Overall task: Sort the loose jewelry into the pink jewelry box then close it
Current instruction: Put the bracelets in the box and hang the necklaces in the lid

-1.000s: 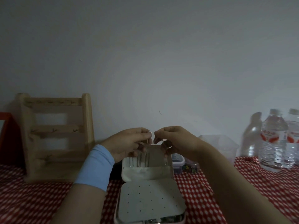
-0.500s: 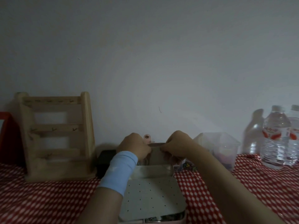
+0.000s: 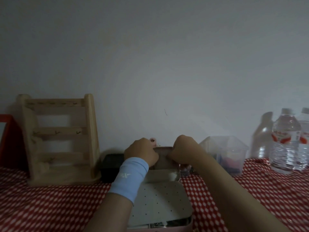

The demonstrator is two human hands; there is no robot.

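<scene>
- Presently the left hand [image 3: 141, 154] and the right hand [image 3: 184, 151] are curled over the upper edge of the raised lid [image 3: 163, 158]; whether anything else is pinched cannot be told.
- The pink jewelry box [image 3: 160, 201] stands open at the middle of the near edge of the table [image 3: 50, 206].
- A piece is probably being fixed inside the lid; a gentle release is needed next.

This looks like a room in a home, a dressing corner. A desk draped in red-and-white checked cloth [image 3: 50, 206] stands against a plain bare wall [image 3: 167, 64]. On it are a wooden rack [image 3: 58, 141] with small hooks, a jewelry box [image 3: 160, 203], a red-framed mirror [image 3: 10, 141], a clear tub [image 3: 224, 153] and water bottles [image 3: 286, 141].
</scene>
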